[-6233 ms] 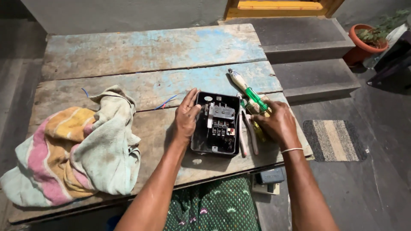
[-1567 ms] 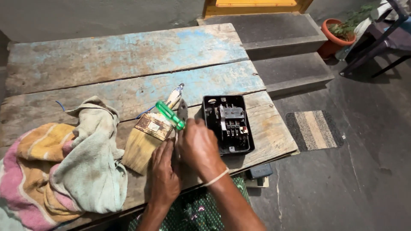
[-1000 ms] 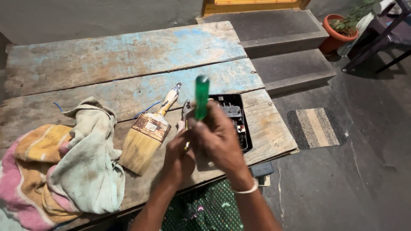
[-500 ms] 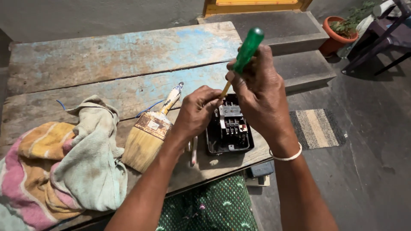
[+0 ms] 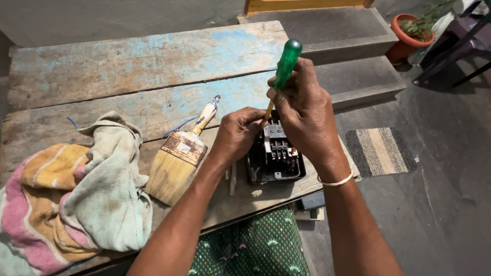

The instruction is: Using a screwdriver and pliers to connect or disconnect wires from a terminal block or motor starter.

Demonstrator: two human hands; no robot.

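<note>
My right hand [image 5: 306,111] grips a screwdriver with a green handle [image 5: 284,65], its shaft angled down toward the top of a black electrical box [image 5: 275,159] with a grey and white switch unit inside. My left hand [image 5: 236,134] rests on the box's left edge, fingers curled near the screwdriver tip. The box sits near the front right corner of a worn wooden table [image 5: 128,66]. The tip itself is hidden between my hands.
A wide paintbrush [image 5: 179,158] lies left of the box, next to a crumpled multicoloured cloth [image 5: 71,199]. A thin tool [image 5: 232,178] lies beside the box. Concrete steps [image 5: 353,61], a striped mat [image 5: 381,151] and a potted plant [image 5: 414,30] stand to the right.
My right hand lifted the screwdriver off the table and brought it over the box. My left hand moved from the paintbrush side onto the box's left edge.
</note>
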